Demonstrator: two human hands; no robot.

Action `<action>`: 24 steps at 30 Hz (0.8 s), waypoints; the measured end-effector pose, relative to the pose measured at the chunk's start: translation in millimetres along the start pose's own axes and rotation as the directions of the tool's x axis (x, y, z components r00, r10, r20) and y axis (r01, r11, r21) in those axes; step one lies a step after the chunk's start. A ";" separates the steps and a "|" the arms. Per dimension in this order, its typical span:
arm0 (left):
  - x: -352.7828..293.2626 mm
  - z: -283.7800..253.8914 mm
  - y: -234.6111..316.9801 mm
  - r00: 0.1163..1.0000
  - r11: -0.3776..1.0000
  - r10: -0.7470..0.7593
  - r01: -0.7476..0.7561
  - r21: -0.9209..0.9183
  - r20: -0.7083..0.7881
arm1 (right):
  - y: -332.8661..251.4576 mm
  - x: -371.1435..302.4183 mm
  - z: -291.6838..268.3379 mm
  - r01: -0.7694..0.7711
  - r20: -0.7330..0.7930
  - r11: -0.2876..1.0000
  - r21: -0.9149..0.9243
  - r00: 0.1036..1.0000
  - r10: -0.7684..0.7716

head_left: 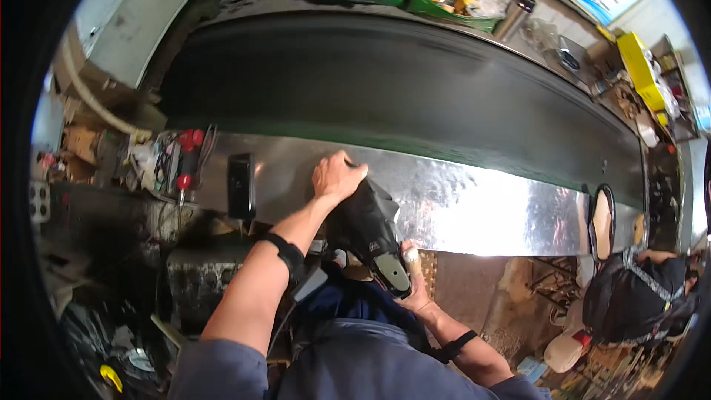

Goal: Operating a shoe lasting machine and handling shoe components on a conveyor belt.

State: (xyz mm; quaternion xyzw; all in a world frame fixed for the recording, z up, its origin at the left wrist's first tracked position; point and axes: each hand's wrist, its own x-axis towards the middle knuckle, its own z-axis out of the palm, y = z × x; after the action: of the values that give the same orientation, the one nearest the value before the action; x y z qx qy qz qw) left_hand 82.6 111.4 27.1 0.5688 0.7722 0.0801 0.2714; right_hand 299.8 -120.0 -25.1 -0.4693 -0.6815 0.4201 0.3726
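A black boot [366, 215] slants across the near edge of the steel bench, close in front of my body. At its near end shows a flat pale grey-green plate with a small dark hole, which looks like the top of a shoe last. My left hand [339, 178] is closed on the boot's far end, over the steel. Lower down, my right hand [418, 281] holds the near end from the right side, its thumb lying along the edge of the plate. A light wrap covers one right digit. The right fingertips are hidden beneath the boot.
The steel bench [289, 163] runs along a dark conveyor belt [370, 81]. A black box-like object [241, 185] and a red-and-black hand tool [190, 159] lie left. At right sits a black shoe [603, 222], near a black bag [637, 296]. A steel flask [515, 15] stands beyond the belt.
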 end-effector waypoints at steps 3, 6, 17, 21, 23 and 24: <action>5.8 -11.1 -5.5 0.993 0.974 -0.113 0.115 -0.197 0.021 | 0.3 6.5 5.8 -0.187 -0.038 0.967 0.176 0.980 0.196; -19.0 -46.0 -32.0 0.983 0.935 -0.175 0.184 -0.303 0.058 | -70.8 24.2 -22.3 -0.164 0.174 0.928 0.335 0.979 0.110; -181.5 -184.9 -153.0 0.918 0.814 -0.247 0.023 -0.581 -0.309 | -190.8 103.5 59.9 -0.540 0.524 0.758 0.365 0.793 0.312; -292.3 -244.5 -235.5 0.813 0.754 -0.471 0.169 -0.635 -0.342 | -268.2 66.3 150.3 -0.323 0.611 0.880 0.348 0.790 0.048; -355.9 -266.4 -277.9 0.724 0.692 -0.606 0.276 -0.667 -0.329 | -284.6 45.0 197.7 -0.317 0.686 0.876 0.364 0.727 -0.022; -388.7 -271.2 -298.7 0.668 0.648 -0.672 0.318 -0.693 -0.322 | -307.8 27.2 216.7 -0.380 0.741 0.855 0.353 0.671 -0.008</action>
State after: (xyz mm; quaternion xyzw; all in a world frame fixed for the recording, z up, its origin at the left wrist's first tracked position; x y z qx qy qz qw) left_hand -225.3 -298.5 253.2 0.1612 0.8818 0.3917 0.2073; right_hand -3.9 -205.9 181.9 -0.2283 -0.5917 0.7616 0.1330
